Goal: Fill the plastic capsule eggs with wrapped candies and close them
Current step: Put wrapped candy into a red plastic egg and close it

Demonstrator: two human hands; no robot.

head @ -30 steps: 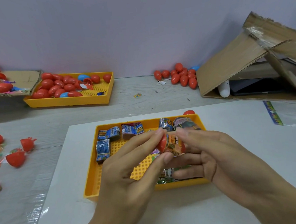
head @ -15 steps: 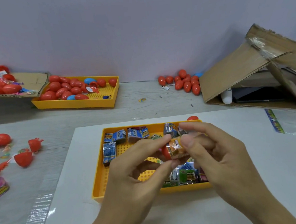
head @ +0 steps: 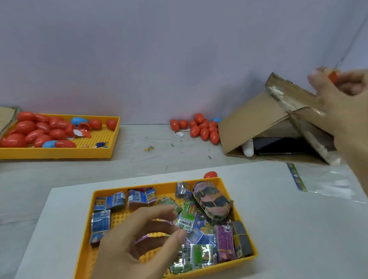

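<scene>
Far tray [head: 105, 152], rear left, holds red and blue eggs; near tray [head: 92, 243] holds wrapped candies [head: 186, 217]; left hand [head: 140, 244] hovers above them, fingers loosely spread, empty, the green candy just right of its fingertips and far nearer this hand; right hand [head: 355, 105], raised far right, pinches a red egg [head: 333, 77], blurred, foil-like wrapper apparently protruding; closure cannot be told.

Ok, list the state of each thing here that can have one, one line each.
Right hand: raised at the right, fingers curled round a red egg.
Left hand: open, hovering over the near tray, holding nothing.
Near tray: holds wrapped candies.
Far tray: holds closed eggs and one open red half.
Cardboard box: tipped, flaps open.
</scene>
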